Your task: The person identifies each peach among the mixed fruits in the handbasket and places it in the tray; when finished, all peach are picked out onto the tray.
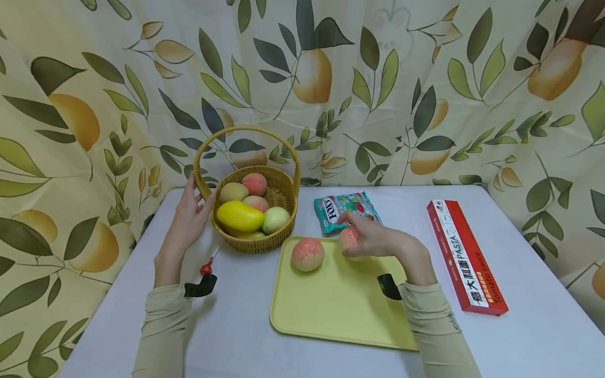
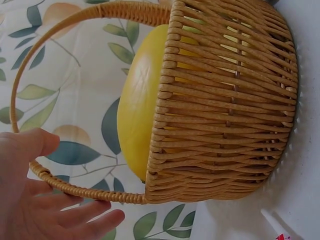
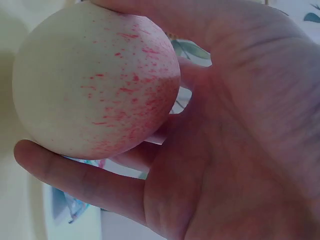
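My right hand (image 1: 378,237) grips a speckled pink-and-white peach (image 3: 95,82) above the far edge of a yellow tray (image 1: 340,310), thumb on one side and fingers on the other. Another peach (image 1: 308,254) lies on the tray to its left. With fingers extended, my left hand (image 1: 188,218) rests by the left side of the arched handle (image 2: 85,191) of a wicker basket (image 2: 225,110). Inside the basket are a yellow mango (image 1: 240,216), a pale green round fruit (image 1: 275,220) and several other fruits, partly hidden by one another.
Behind the tray lies a teal FOXY candy bag (image 1: 326,212), partly covered by my right hand. A red pasta box (image 1: 468,257) lies to the right. Near my left wrist is a red-wrapped lollipop (image 1: 206,266). A patterned curtain (image 1: 302,105) hangs behind the white table (image 1: 231,325).
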Demonstrator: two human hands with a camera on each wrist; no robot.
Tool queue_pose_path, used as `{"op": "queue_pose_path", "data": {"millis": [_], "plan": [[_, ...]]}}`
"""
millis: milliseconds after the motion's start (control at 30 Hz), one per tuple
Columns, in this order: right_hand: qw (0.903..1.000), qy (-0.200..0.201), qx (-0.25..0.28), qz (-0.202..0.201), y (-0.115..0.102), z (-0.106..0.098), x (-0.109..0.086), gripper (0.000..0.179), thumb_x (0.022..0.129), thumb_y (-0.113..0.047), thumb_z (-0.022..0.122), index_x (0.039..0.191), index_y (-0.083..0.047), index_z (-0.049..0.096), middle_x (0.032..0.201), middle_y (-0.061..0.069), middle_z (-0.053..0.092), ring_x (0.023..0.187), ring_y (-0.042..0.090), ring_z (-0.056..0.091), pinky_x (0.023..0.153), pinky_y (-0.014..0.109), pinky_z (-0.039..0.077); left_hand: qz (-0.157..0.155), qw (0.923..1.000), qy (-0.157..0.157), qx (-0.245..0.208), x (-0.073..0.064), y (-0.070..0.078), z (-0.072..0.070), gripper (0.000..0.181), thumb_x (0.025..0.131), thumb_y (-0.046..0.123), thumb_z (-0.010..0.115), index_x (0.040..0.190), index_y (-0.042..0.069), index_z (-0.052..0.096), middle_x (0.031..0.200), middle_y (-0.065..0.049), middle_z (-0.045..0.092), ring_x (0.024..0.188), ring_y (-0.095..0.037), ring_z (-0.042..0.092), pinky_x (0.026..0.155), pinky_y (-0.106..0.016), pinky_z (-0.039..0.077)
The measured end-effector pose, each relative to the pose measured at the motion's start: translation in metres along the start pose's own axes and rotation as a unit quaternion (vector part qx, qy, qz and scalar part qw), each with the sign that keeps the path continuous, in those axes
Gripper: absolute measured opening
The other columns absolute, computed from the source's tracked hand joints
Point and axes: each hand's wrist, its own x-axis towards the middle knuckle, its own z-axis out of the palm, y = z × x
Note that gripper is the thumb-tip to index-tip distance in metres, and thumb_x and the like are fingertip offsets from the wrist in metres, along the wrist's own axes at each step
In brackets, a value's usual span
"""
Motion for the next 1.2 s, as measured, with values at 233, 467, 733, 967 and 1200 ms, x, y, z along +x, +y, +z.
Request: {"op": "queue_pose_path", "data": {"millis": [233,467,733,967,1200], "plan": [[0.9991,-0.021,-0.035,-0.009,0.0,0.01,0.011,0.051,0.087,-0.023,0.076,0.132,-0.008,0.056,0.128,0.011,0.062,0.115,0.025,0.056,0.099,0.042,0.048,0.003,1.0,-0.005,-0.005,0.0,0.001,-0.002,0.087,0.107,0.049,0.045,0.165,0.017,-0.012,0.174,-0.016,0.006,0.149,-0.049,0.037,0.116,-0.062,0.039],[0.999,-0.036,-0.024,-0.016,-0.001,0.012,0.014,0.046,0.09,-0.021,0.075,0.129,-0.008,0.055,0.133,0.012,0.061,0.123,0.027,0.055,0.106,0.046,0.046,0.0,0.9999,-0.009,-0.009,0.0,0.004,-0.003,0.086,0.108,0.046,0.045,0.165,0.02,-0.014,0.175,-0.013,0.001,0.151,-0.047,0.036,0.118,-0.062,0.038],[0.9983,-0.043,-0.037,0.01,-0.003,0.012,0.013,0.049,0.093,-0.029,0.072,0.137,-0.012,0.057,0.137,0.013,0.06,0.124,0.028,0.054,0.107,0.049,0.046,0.0,0.9999,-0.014,-0.008,-0.002,0.004,-0.003,0.087,0.108,0.045,0.045,0.165,0.018,-0.015,0.175,-0.012,-0.001,0.151,-0.047,0.035,0.118,-0.064,0.036],[0.9946,-0.076,-0.045,0.056,-0.01,0.008,0.01,0.065,0.091,-0.035,0.074,0.148,-0.016,0.051,0.146,0.013,0.056,0.13,0.031,0.051,0.112,0.057,0.043,0.0,0.9999,-0.014,-0.004,0.0,0.004,-0.003,0.086,0.108,0.042,0.046,0.165,0.019,-0.016,0.175,-0.012,-0.001,0.152,-0.046,0.035,0.119,-0.065,0.035],[0.994,-0.08,-0.034,0.066,-0.009,0.008,0.007,0.064,0.093,-0.037,0.072,0.149,-0.016,0.048,0.14,0.012,0.057,0.124,0.029,0.053,0.106,0.052,0.047,-0.002,0.9998,-0.018,-0.005,0.0,0.003,-0.002,0.087,0.108,0.043,0.046,0.164,0.019,-0.016,0.175,-0.012,-0.002,0.152,-0.046,0.034,0.118,-0.066,0.035]]}}
